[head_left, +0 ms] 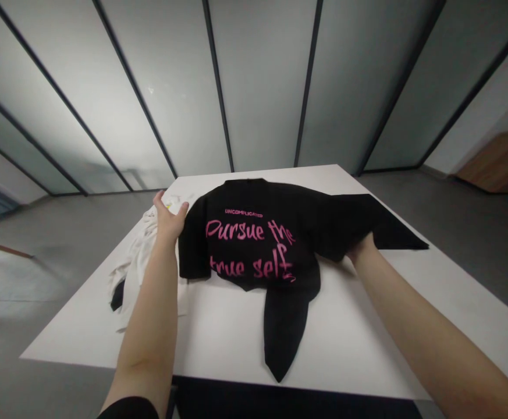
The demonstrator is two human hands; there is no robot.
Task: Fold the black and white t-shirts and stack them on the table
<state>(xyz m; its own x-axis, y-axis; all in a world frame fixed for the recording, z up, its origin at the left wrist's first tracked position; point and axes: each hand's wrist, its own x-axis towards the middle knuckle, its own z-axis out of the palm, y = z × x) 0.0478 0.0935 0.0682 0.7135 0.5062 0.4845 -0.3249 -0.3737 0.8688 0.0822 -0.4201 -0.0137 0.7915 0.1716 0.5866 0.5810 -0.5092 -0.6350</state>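
A black T-shirt (254,250) with pink lettering lies spread on the white table (231,337), its lower part uneven, with one pointed flap (285,331) stretching toward me. Beside the sleeve on the left, my left hand (170,218) has its thumb and fingers spread apart, holding nothing that I can see. My right hand (362,249) is at the sleeve on the right, its fingers hidden under or behind the black cloth. Whether they grip the sleeve I cannot make out.
Crumpled white clothing (134,267) lies along the table's left side, partly behind my left forearm. Another flat piece of black cloth (395,230) lies at the right edge. Frosted glass panels (262,87) stand behind the table. A brown wooden object (498,163) is at far right.
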